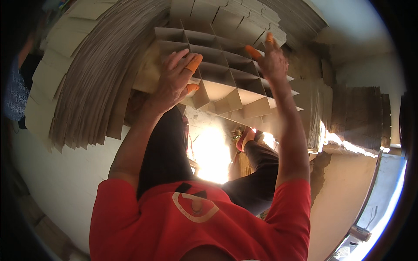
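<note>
A cardboard divider grid (210,61) of crossed strips with open square cells lies in front of me. My left hand (173,82) is at its near left side, fingers stretched out and apart over the cells. Orange covers sit on its thumb and forefinger. At the right side of the grid is my right hand (273,63), thumb and forefinger spread, also in orange covers. Neither hand shows a grip on a strip. Whether the fingertips touch the cardboard, I cannot tell.
A long row of stacked cardboard strips (98,71) curves along the left. Slotted cardboard sheets (233,17) lie beyond the grid, and more stacked cardboard (357,111) stands at the right. Bright sunlight falls on the floor (212,148) between my legs.
</note>
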`<state>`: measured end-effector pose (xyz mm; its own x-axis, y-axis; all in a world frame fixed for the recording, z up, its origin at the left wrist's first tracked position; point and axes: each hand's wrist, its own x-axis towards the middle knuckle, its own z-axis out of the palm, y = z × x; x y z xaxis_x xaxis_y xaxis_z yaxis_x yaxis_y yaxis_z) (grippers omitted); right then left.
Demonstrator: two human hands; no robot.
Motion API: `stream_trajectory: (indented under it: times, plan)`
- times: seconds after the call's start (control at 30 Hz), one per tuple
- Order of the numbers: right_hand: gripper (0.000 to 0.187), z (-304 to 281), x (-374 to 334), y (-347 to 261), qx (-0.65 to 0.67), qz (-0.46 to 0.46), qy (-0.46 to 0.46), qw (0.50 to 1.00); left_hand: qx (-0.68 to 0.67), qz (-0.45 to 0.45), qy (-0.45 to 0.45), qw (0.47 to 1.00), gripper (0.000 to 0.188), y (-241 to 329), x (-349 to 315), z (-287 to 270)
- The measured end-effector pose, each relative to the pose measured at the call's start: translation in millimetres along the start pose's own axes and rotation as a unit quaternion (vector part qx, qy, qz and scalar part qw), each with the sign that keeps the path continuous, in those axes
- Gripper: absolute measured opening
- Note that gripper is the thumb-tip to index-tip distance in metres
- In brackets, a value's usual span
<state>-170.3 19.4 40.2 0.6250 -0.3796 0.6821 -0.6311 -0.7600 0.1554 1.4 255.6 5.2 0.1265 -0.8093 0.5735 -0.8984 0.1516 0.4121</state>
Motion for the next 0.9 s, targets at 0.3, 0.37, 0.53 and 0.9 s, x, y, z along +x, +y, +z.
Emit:
stream_trajectory:
  times: [0.3,0.37,0.53,0.9]
  plan:
    - [0.084,-35.7,-45.7,-20.8,0.356,0.162,-0.479,0.786,0.017,0.070,-0.084,0.994,0.067,-70.1,49.9,27.7]
    - [0.051,-40.6,-73.7,-43.1,0.282,0.066,-0.412,0.864,-0.035,0.064,-0.152,0.986,0.055,-83.6,60.2,30.6]
    - [0.025,-26.1,-64.2,-30.2,0.268,0.027,-0.349,0.898,-0.068,0.021,-0.234,0.970,0.028,-89.1,87.5,39.2]
    - [0.056,-145.7,-60.9,12.4,-0.050,-0.026,0.122,0.991,0.307,0.334,0.132,0.881,0.017,70.4,76.8,-122.9]
